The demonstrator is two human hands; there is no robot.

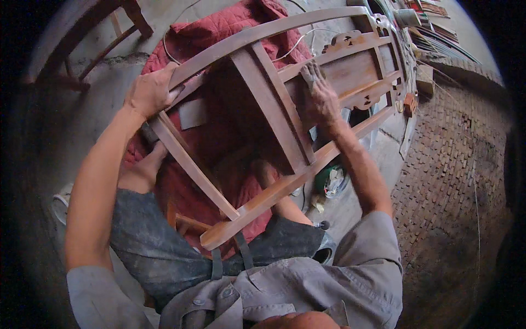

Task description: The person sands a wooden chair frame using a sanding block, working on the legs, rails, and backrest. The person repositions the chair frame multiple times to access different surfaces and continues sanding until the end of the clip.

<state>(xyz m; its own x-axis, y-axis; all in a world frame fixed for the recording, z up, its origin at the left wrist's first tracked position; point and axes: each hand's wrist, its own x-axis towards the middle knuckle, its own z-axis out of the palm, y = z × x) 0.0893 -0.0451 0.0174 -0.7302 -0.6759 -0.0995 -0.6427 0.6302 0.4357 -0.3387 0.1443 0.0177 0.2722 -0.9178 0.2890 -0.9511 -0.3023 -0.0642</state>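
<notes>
A brown wooden chair-back frame (279, 112) lies slantwise across my lap, with curved rails, upright slats and carved openwork toward its far right part. My left hand (150, 92) is closed around the frame's left end, where the long curved rail meets a crosspiece. Over the middle rail my right hand (322, 98) lies with its fingers stretched out and flat on the wood. Whether something thin is under those fingers is hidden. Beneath the frame spreads a red quilted cloth (241, 22), and a small grey square sheet (193, 113) rests on it.
At the upper left stands another dark wooden furniture piece (104, 46). A green container (329, 181) with crumpled wrapping sits right of my knee. Pale cables (296, 45) cross behind the frame. Brick paving (444, 181) covers the right side, with long strips (441, 44) stacked at the far right.
</notes>
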